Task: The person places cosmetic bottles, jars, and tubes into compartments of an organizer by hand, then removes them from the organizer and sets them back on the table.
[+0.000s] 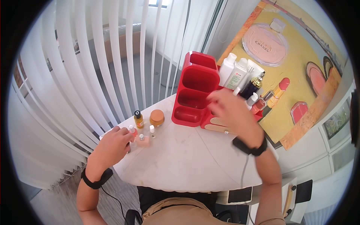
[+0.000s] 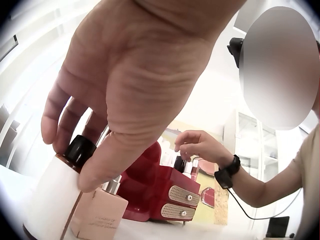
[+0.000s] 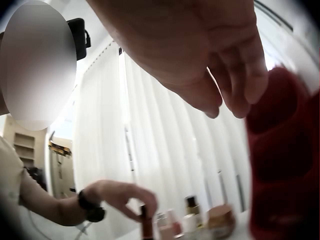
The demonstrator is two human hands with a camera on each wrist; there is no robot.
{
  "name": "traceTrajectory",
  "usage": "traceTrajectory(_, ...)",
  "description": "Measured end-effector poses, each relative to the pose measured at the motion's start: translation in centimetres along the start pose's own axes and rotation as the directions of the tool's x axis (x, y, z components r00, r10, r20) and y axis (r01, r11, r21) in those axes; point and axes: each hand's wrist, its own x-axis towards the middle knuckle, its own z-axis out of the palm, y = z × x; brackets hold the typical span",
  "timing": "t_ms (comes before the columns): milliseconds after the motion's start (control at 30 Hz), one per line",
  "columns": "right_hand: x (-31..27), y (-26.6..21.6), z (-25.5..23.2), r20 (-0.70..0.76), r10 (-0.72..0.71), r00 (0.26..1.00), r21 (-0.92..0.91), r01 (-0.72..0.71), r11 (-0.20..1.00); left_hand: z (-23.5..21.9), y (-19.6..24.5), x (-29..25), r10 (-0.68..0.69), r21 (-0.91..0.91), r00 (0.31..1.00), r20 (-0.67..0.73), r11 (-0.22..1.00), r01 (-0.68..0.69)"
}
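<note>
My left hand [image 1: 111, 145] is at the table's left side, thumb and fingers pinching a bottle with a black cap [image 2: 80, 149]; in the head view the hand mostly hides it. Close by stand a pink square perfume bottle [image 1: 143, 141], a pinkish-red bottle [image 1: 133, 131], a small white-capped bottle [image 1: 152, 132], a yellow bottle with a black cap [image 1: 138, 120] and an orange jar [image 1: 156, 117]. My right hand [image 1: 234, 112] hovers over the red organizer [image 1: 205, 113], fingers loosely bent with nothing in them. The organizer's four-part left section shows bare compartments.
White bottles [image 1: 236, 75], a dark perfume bottle [image 1: 252, 85] and other cosmetics fill the organizer's right section, above woven-front drawers [image 2: 182, 194]. Behind leans a yellow painting [image 1: 277, 80]. Vertical blinds [image 1: 101, 56] hang along the table's left edge.
</note>
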Motion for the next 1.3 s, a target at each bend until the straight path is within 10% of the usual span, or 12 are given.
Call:
traceTrajectory(200, 2.5, 7.4, -3.5, 0.157, 0.227, 0.961, -0.592, -0.093, 0.8, -1.3, -0.1, -0.5, -0.003, -0.02, 0.998, 0.058, 1.0, 0.004)
traceTrajectory(400, 2.0, 13.4, -1.2, 0.172, -0.105, 0.98, -0.417, 0.169, 0.893, -0.1, -1.2, -1.3, -0.059, -0.139, 0.998, 0.028, 0.988, 0.062)
traceTrajectory(467, 3.5, 12.1, -3.0, 0.299, 0.166, 0.94, -0.446, -0.016, 0.895, -0.4, -1.3, -1.6, -0.111, -0.115, 0.992, 0.054, 0.987, 0.116)
traceTrajectory(567, 2.8, 7.8, -6.1, 0.027, -0.075, 0.997, -0.352, 0.079, 0.933, -0.4, -1.3, -1.7, -0.108, -0.147, 0.992, 0.066, 0.982, 0.117)
traceTrajectory(633, 2.8, 1.2, -6.7, -0.019, 0.061, 0.998, -0.257, -0.064, 0.964, -0.6, -1.1, -1.9, -0.087, -0.176, 0.995, 0.052, 0.98, 0.095)
traceTrajectory(800, 1.0, -6.4, 1.2, 0.231, -0.48, 0.846, 0.106, 0.469, 0.877, -0.4, -0.9, -2.0, -0.149, -0.248, 0.985, 0.085, 0.954, 0.166)
traceTrajectory(1033, 1.6, -14.3, 14.6, 0.378, -0.565, 0.734, 0.175, 0.543, 0.821, -0.9, -0.8, -5.5, -0.222, -0.202, 0.974, -0.038, 0.957, 0.21)
traceTrajectory(1300, 1.5, -13.1, 16.3, 0.403, -0.48, 0.779, 0.171, 0.451, 0.876, -1.8, 1.8, -7.4, -0.146, -0.202, 0.979, -0.141, 0.973, 0.116)
